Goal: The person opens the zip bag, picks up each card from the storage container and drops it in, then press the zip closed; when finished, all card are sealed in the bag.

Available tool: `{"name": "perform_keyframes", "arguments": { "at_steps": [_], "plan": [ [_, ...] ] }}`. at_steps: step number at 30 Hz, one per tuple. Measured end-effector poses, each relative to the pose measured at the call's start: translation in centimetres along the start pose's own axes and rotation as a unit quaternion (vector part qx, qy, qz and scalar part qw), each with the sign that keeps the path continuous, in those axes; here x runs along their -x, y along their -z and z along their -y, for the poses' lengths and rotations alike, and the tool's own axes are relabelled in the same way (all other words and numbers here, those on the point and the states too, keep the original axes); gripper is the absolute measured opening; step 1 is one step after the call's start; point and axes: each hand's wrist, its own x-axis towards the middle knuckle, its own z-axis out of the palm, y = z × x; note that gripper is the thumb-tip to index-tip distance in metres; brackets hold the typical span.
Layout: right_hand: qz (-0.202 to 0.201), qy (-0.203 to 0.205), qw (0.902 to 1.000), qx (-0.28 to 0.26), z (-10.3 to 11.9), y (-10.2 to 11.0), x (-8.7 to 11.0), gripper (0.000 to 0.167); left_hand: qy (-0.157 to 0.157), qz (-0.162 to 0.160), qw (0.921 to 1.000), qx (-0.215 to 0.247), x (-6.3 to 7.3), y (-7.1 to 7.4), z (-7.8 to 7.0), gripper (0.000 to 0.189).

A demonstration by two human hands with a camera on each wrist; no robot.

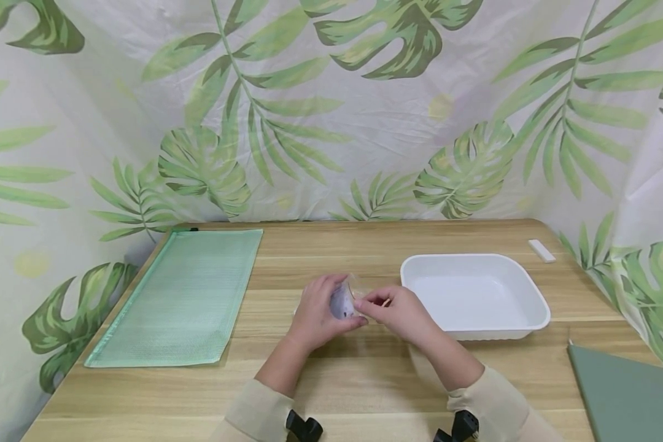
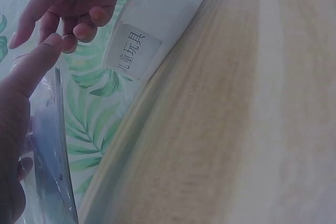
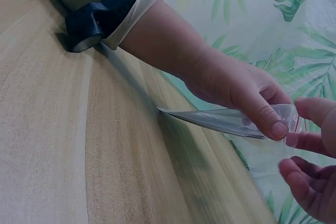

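Note:
A small clear zip bag (image 1: 342, 301), with pale printed flat contents, is held up off the table between the two hands. My left hand (image 1: 317, 313) grips its body, thumb on the near side and fingers behind. In the right wrist view the left thumb (image 3: 275, 128) lies close to the red line along the bag's mouth. My right hand (image 1: 400, 313) pinches the mouth edge from the right, with its fingertips (image 3: 299, 141) right at the red line. The bag's flat side and the dark edges of its contents (image 2: 63, 156) show in the left wrist view.
A white plastic tray (image 1: 475, 328) stands right of the hands, with a printed label (image 2: 134, 51) on its side. A green mesh zip pouch (image 1: 182, 301) lies at left. A small white block (image 1: 541, 250) sits back right, and a grey-green flat board (image 1: 630, 393) lies front right.

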Motion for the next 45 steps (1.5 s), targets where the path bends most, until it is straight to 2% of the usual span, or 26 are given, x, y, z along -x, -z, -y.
{"name": "perform_keyframes", "arguments": {
  "at_steps": [3, 7, 9, 11, 14, 16, 18, 22, 24, 31, 35, 39, 42, 45],
  "plan": [
    [0.018, 0.003, 0.9998, -0.002, -0.1, 0.0, 0.1, 0.022, 0.006, -0.011, 0.9999, 0.004, 0.0, 0.0, -0.1, 0.086],
    [0.010, 0.009, 0.9999, 0.008, -0.3, 0.0, 0.0, 0.016, 0.032, -0.016, 0.9991, 0.020, -0.1, 0.0, -0.3, 0.092],
    [0.003, 0.011, 0.9998, 0.014, -0.4, 0.3, -0.1, 0.014, 0.056, -0.015, 0.9970, 0.051, -0.2, 0.1, -0.4, 0.094],
    [0.003, 0.008, 0.9999, 0.013, -0.5, 0.6, -0.2, 0.014, 0.088, -0.012, 0.9916, 0.094, -0.3, 0.3, -0.6, 0.089],
    [0.013, 0.009, 0.9998, -0.009, -0.8, 1.4, -0.6, 0.015, 0.145, -0.021, 0.9735, 0.176, -0.7, 0.7, -1.0, 0.071],
    [0.023, 0.013, 0.9994, -0.023, -1.1, 2.0, -1.0, 0.017, 0.181, -0.031, 0.9582, 0.220, -0.9, 0.9, -1.1, 0.053],
    [0.033, 0.017, 0.9986, -0.037, -1.3, 2.5, -1.4, 0.018, 0.214, -0.044, 0.9398, 0.263, -1.0, 1.0, -1.1, 0.037],
    [0.049, 0.011, 0.9973, -0.053, -1.7, 3.5, -2.2, 0.021, 0.262, -0.048, 0.9123, 0.311, -1.1, 1.1, -0.9, 0.022],
    [0.053, 0.004, 0.9968, -0.059, -1.8, 3.9, -2.5, 0.020, 0.271, -0.044, 0.9047, 0.326, -1.2, 1.2, -0.8, 0.021],
    [0.053, -0.009, 0.9956, -0.077, -2.1, 4.8, -3.7, 0.022, 0.273, -0.032, 0.8961, 0.349, -1.1, 1.3, -0.4, 0.017],
    [0.057, -0.013, 0.9953, -0.077, -2.2, 5.0, -4.1, 0.025, 0.281, -0.027, 0.8946, 0.346, -1.0, 1.3, -0.3, 0.015],
    [0.072, 0.005, 0.9950, -0.069, -2.2, 5.1, -4.2, 0.035, 0.280, -0.025, 0.8972, 0.340, -0.9, 1.2, -0.1, 0.014],
    [0.088, 0.034, 0.9949, -0.035, -1.8, 5.0, -4.5, 0.045, 0.275, -0.024, 0.8998, 0.338, -1.0, 1.1, -0.1, 0.014],
    [0.111, 0.065, 0.9914, 0.024, -0.8, 4.5, -5.0, 0.046, 0.269, -0.021, 0.9003, 0.342, -1.0, 1.1, 0.0, 0.015]
  ]
}}
